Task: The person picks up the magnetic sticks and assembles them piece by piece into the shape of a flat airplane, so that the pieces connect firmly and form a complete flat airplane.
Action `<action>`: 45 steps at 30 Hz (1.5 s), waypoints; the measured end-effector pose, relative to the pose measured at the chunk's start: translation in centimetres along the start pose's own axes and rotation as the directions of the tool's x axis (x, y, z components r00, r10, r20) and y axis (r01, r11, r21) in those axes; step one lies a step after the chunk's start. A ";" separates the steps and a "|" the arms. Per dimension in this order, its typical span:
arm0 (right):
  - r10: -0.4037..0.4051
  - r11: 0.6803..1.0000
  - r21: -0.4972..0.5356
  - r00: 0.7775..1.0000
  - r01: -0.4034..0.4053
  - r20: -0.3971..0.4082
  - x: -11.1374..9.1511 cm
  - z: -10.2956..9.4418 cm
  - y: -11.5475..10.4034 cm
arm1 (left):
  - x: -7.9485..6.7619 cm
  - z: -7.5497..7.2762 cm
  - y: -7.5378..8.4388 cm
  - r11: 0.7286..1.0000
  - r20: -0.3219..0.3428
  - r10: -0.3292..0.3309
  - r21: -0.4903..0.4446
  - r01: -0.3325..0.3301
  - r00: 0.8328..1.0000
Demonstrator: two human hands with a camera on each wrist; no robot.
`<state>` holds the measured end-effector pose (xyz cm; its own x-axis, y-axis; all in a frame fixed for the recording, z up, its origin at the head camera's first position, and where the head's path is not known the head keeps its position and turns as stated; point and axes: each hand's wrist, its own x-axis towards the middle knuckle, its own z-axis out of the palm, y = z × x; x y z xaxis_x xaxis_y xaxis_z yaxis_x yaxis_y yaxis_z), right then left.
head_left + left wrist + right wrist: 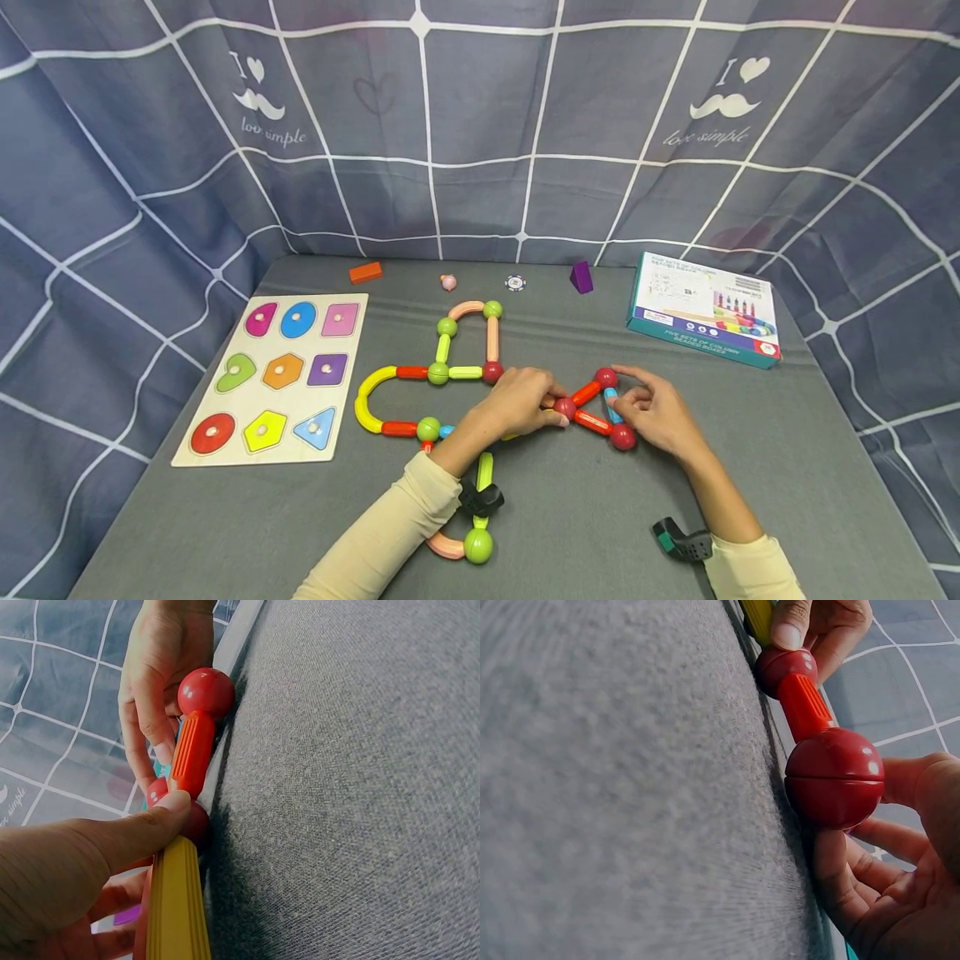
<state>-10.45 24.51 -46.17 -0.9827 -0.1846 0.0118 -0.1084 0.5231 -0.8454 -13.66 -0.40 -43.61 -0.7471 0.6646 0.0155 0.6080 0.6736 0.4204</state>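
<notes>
In the head view my left hand pinches a red ball, its thumb on top in the left wrist view. From this ball a yellow rod runs back under the hand. Two red rods lead from it to an upper red ball and a lower red ball, forming a triangle with a blue rod. The right hand grips the triangle's blue side, fingertips by the upper ball. The joined chain of rods and green balls continues leftward, partly hidden by the left forearm.
A wooden shape puzzle board lies at the left. Along the back are an orange block, a small pink piece, a poker chip and a purple wedge. A boxed set lies at the back right.
</notes>
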 end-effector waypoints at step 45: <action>0.106 0.984 -0.109 0.958 -0.139 -0.266 -2.1 -4.8 3.5 | -8.8 -4.5 -11.5 0.949 -0.233 -0.289 0.056 0.309 0.929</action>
<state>-9.46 30.77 -46.58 -0.9929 0.1003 0.0639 0.0138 0.6312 -0.7755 -15.31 -15.45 -44.53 -0.9320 0.3472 0.1039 0.3609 0.8631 0.3534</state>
